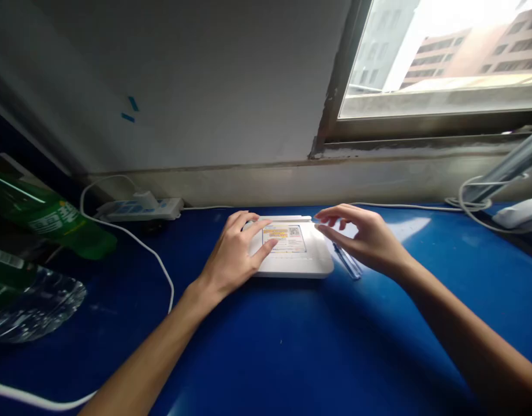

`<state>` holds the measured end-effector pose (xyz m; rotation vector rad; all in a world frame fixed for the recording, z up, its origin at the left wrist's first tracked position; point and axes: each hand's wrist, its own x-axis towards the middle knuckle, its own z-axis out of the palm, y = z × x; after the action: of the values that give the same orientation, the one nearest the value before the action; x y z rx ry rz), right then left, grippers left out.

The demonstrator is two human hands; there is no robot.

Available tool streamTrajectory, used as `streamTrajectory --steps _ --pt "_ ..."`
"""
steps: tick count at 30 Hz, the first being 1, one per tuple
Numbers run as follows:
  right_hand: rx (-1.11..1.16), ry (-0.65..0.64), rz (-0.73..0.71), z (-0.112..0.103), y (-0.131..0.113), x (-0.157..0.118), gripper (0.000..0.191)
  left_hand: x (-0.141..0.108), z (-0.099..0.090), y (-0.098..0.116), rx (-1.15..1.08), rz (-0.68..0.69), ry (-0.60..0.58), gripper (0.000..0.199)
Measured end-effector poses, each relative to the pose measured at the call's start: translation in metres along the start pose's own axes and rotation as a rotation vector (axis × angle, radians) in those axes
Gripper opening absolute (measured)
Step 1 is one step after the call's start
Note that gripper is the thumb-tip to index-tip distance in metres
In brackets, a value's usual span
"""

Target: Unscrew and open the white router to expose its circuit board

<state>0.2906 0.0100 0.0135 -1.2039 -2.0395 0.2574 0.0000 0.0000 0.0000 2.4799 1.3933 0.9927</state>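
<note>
Head view: a white router (pixel 294 264) is touched by the left hand (pixel 237 251), fingers spread. The right hand (pixel 363 237), loosely curled, is held empty beside it.

Prob. dorm/home desk area: blue desktop (pixel 283 352), power strip (pixel 173 207), 2 drink bottles (pixel 53 218), window (pixel 421 126) w/ bldgs (pixel 469 55) outside.

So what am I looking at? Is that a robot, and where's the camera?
No robot here: those are a person's two bare hands. There is just one picture, from a camera worn on the head, looking forward and down. On the blue table lies a flat white box with a sticker. The left hand rests on its left side; the right hand is at its right side, maybe touching. Neither seems to grip anything. A green bottle is on the left.
</note>
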Motion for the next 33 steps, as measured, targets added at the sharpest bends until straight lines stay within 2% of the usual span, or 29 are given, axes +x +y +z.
streamTrajectory --steps 3,7,9,12,20,24,30,33 --pt "-0.11 0.056 0.024 0.004 0.017 -0.011 0.016 -0.009 0.002 -0.013 0.055 0.089 -0.134 0.053" --pt "-0.244 -0.055 0.067 -0.005 0.033 -0.028 0.019 -0.022 0.004 -0.02 0.114 0.102 -0.294 0.08" --pt "-0.284 -0.153 0.111 -0.008 0.039 -0.034 0.024 -0.026 0.009 -0.022 0.123 0.081 -0.318 0.086" --pt "-0.272 -0.257 0.132 -0.005 0.044 -0.037 0.028 -0.027 0.014 -0.022 0.109 0.061 -0.319 0.085" --pt "-0.261 -0.28 0.144 0.004 0.045 -0.036 0.01 -0.023 0.01 -0.019 0.128 0.058 -0.321 0.083" --pt "-0.268 -0.291 0.141 0.005 0.046 -0.037 0.015 -0.011 0.007 -0.008 0.23 0.099 -0.321 0.092" --pt "-0.272 -0.272 0.15 0.007 0.046 -0.037 0.018 0.026 0.005 0.019 0.242 0.112 -0.503 0.116" --pt "-0.255 -0.267 0.154 0.006 0.045 -0.037 0.019 0.04 0.01 0.03 0.227 0.131 -0.553 0.115"
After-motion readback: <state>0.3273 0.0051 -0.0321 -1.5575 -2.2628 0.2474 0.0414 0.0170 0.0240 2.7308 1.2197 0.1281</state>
